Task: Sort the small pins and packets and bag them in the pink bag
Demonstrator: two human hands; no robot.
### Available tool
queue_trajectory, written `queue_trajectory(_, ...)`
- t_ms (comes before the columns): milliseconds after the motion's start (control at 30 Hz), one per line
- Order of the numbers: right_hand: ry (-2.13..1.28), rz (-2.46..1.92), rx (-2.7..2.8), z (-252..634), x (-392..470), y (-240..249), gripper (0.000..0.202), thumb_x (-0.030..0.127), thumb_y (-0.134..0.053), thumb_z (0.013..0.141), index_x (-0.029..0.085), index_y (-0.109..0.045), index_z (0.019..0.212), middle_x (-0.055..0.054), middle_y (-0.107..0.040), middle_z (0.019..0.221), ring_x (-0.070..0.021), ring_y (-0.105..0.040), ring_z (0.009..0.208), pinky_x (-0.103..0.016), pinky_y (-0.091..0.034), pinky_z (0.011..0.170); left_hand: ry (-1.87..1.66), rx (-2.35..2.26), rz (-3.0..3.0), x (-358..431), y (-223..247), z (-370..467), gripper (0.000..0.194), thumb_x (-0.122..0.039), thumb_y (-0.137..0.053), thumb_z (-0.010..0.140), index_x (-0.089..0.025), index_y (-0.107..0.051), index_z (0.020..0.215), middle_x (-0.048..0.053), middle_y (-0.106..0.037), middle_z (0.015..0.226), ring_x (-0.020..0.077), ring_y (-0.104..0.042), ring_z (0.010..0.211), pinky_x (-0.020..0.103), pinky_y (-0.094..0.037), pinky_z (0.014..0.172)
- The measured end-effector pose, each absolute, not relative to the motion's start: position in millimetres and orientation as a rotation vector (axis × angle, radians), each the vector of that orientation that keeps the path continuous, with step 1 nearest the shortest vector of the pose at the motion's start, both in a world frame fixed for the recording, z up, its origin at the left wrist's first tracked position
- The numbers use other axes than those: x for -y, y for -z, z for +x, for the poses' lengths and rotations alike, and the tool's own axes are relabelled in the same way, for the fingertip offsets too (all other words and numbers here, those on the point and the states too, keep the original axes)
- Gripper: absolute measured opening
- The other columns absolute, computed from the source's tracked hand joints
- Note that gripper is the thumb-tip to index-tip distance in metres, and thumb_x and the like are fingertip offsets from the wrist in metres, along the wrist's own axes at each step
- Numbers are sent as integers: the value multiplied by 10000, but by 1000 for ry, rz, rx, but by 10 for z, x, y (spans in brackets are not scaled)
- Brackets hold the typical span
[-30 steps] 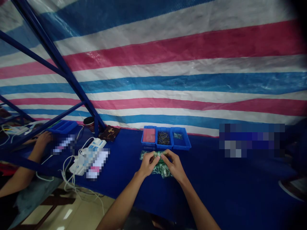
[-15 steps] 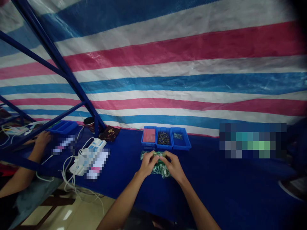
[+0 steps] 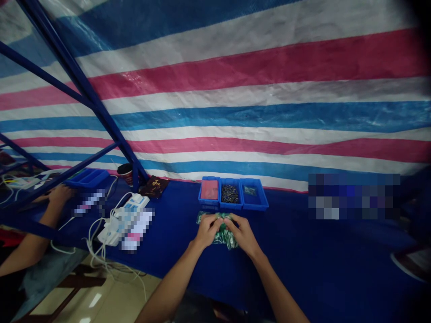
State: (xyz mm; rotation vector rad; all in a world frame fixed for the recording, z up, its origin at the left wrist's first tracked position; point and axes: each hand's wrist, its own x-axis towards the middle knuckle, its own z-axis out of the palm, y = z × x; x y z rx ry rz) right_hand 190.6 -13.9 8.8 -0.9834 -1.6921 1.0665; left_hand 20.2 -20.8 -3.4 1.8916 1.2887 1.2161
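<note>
My left hand [image 3: 206, 231] and my right hand [image 3: 244, 233] meet over the blue table. Their thumbs and fingertips are pinched together on a small clear plastic bag with green in it [image 3: 222, 227]. More green-and-clear bags [image 3: 231, 241] lie under and just below the fingers; the fingers hide part of them, and how many there are I cannot tell. Beyond my hands stand three blue trays in a row. The left tray holds pink cards [image 3: 209, 190], the middle one dark screws [image 3: 230, 194], and the right one a small clear bag [image 3: 249, 191].
To the left lie a white power strip [image 3: 134, 204] with tangled cables and a brown packet [image 3: 154, 186]. A dark cup [image 3: 125, 172] stands behind a blue metal frame [image 3: 111, 128]. Another person's arm [image 3: 54, 208] rests at far left. Striped sheeting [image 3: 235, 94] hangs behind the table.
My fingers have shifted slightly on the small bag and the fingertips curl more over it. Both hands stay in the same place; the trays have not moved.
</note>
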Motion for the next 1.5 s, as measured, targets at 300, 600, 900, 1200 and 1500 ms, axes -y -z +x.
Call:
queue_trajectory(300, -1078, -953, 1709, 1904, 158, -146, 377, 496, -580, 907, 166, -664, 744, -5, -608, 685, -162, -518, 653, -253, -412, 618, -1235, -1297, 1805, 222, -21, 217, 564, -478, -407, 996, -161, -472, 534, -15, -472, 508, 116, -474, 506, 254, -334, 563)
queue_trajectory(600, -952, -954, 1721, 1913, 151, -150, 398, 445, -582, 923, 173, -640, 638, 5, -529, 618, -145, -456, 599, -253, -358, 578, -1219, -1316, 1858, 201, 60, 202, 557, -469, -414, 993, -158, -497, 540, -2, -501, 534, 127, -506, 539, 257, -344, 585)
queue_trajectory(900, -955, -957, 1682, 1917, 163, -186, 399, 430, -590, 917, 180, -661, 614, 3, -523, 602, -148, -468, 586, -260, -359, 572, -1180, -1258, 1804, 199, 38, 203, 524, -507, -458, 962, -161, -535, 576, -7, -507, 519, 128, -509, 495, 244, -358, 543)
queue_trajectory(1200, -992, -977, 1651, 1936, 144, -147, 426, 471, -556, 929, 176, -597, 625, 0, -558, 628, -155, -496, 612, -261, -385, 597, -1128, -1204, 1885, 209, 6, 212, 583, -479, -398, 992, -157, -519, 521, 5, -529, 512, 131, -499, 530, 257, -369, 605)
queue_trajectory(1500, -902, -1004, 1672, 1929, 143, -124, 455, 469, -496, 960, 194, -457, 599, 25, -426, 614, -137, -401, 609, -254, -342, 581, -1094, -1220, 1912, 225, 28, 211, 612, -528, -379, 988, -168, -462, 501, -5, -462, 481, 127, -447, 498, 267, -332, 562)
